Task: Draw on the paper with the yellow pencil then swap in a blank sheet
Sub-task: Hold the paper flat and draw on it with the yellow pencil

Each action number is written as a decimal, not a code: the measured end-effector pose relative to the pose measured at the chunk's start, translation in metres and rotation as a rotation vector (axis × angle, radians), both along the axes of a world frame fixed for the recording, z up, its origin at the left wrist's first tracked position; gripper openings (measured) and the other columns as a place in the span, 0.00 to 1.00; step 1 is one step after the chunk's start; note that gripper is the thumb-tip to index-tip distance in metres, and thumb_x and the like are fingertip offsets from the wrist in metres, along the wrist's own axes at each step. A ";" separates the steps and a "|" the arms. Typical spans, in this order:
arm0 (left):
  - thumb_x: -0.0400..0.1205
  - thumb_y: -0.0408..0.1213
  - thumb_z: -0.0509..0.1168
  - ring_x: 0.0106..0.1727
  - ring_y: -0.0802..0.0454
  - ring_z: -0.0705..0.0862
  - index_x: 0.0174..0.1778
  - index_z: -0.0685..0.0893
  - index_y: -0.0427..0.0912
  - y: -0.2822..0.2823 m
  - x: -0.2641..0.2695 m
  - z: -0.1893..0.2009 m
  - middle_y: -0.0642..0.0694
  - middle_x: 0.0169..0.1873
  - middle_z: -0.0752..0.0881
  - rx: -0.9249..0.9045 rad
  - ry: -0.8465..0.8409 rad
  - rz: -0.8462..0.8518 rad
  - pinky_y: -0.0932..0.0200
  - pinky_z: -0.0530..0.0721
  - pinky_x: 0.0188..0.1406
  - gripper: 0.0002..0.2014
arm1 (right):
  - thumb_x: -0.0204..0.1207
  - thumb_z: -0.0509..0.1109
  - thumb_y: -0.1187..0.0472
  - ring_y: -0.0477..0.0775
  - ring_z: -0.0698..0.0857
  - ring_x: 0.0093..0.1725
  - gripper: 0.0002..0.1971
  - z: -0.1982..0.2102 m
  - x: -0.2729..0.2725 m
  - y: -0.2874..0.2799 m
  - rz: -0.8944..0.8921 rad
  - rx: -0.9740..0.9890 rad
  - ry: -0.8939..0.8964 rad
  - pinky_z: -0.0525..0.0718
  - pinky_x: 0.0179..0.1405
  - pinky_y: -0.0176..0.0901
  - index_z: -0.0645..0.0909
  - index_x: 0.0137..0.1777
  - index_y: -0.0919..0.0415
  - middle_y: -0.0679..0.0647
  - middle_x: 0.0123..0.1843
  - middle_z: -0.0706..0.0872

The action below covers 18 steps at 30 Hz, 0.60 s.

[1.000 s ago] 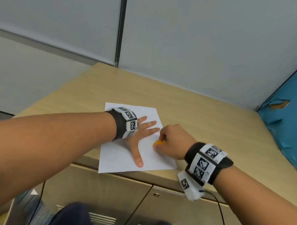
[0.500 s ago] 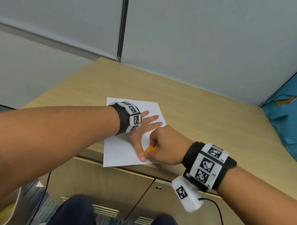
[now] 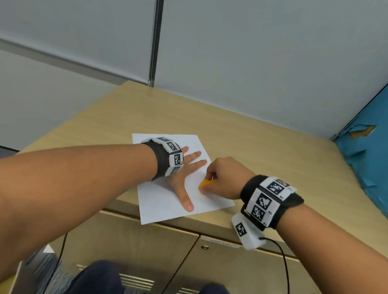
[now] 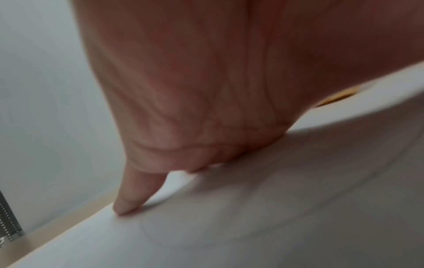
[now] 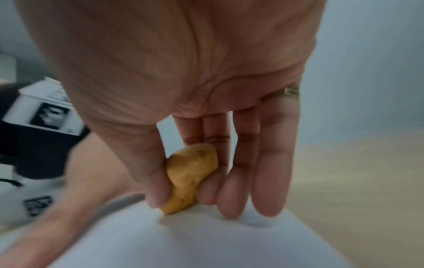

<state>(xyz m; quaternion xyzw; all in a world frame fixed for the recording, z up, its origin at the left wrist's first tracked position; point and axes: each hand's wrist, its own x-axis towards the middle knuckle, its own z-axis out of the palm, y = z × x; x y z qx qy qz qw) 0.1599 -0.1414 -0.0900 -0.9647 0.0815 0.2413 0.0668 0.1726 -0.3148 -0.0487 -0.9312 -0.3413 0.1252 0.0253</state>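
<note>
A white sheet of paper [image 3: 164, 208] lies on the wooden cabinet top, its near corner over the front edge. My left hand [image 3: 187, 173] presses flat on it with fingers spread and the thumb pointing toward me. To its right, my right hand [image 3: 206, 187] pinches a short, stubby yellow pencil [image 3: 204, 183] between thumb and fingers. In the right wrist view the yellow pencil [image 5: 190, 178] has its lower end touching the paper [image 5: 206, 244]. The left wrist view shows my palm [image 4: 206, 90] down on the paper [image 4: 229, 226] and a sliver of the yellow pencil [image 4: 337, 97] beyond. Faint curved lines show on the sheet there.
The wooden cabinet top [image 3: 265, 153] stretches right and back to a grey wall [image 3: 257, 61]. A blue panel [image 3: 368, 153] stands at the right edge. Cabinet doors [image 3: 141, 244] lie below the front edge, and a black cable [image 3: 283, 266] hangs from my right wrist.
My right hand with the yellow pencil has moved from beside the left thumb tip back toward the right part of the sheet. The left hand stays flat on the paper.
</note>
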 end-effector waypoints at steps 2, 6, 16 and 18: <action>0.44 0.91 0.55 0.85 0.29 0.31 0.82 0.25 0.64 -0.006 -0.002 -0.001 0.48 0.85 0.25 0.008 -0.021 0.081 0.26 0.43 0.81 0.75 | 0.74 0.79 0.46 0.56 0.88 0.49 0.15 -0.001 0.013 -0.001 -0.038 -0.014 -0.028 0.90 0.52 0.52 0.91 0.52 0.55 0.52 0.49 0.90; 0.59 0.86 0.60 0.85 0.22 0.42 0.82 0.26 0.68 -0.011 -0.006 0.007 0.42 0.84 0.25 0.013 0.007 0.140 0.26 0.48 0.81 0.65 | 0.73 0.79 0.47 0.56 0.88 0.52 0.15 0.001 0.030 0.005 -0.055 -0.019 -0.048 0.88 0.52 0.48 0.91 0.56 0.52 0.50 0.53 0.90; 0.60 0.81 0.68 0.85 0.38 0.26 0.82 0.24 0.62 -0.008 -0.003 0.007 0.51 0.84 0.24 -0.003 0.043 -0.048 0.24 0.37 0.78 0.70 | 0.76 0.78 0.49 0.52 0.84 0.45 0.11 -0.003 0.015 -0.001 0.080 -0.009 -0.013 0.84 0.45 0.45 0.87 0.50 0.56 0.48 0.44 0.85; 0.57 0.82 0.68 0.84 0.37 0.25 0.83 0.24 0.60 -0.005 -0.001 0.006 0.49 0.84 0.23 -0.017 0.048 -0.061 0.28 0.35 0.80 0.73 | 0.74 0.79 0.48 0.49 0.81 0.41 0.09 -0.002 -0.001 -0.004 0.190 -0.049 0.043 0.82 0.43 0.44 0.87 0.48 0.50 0.42 0.39 0.81</action>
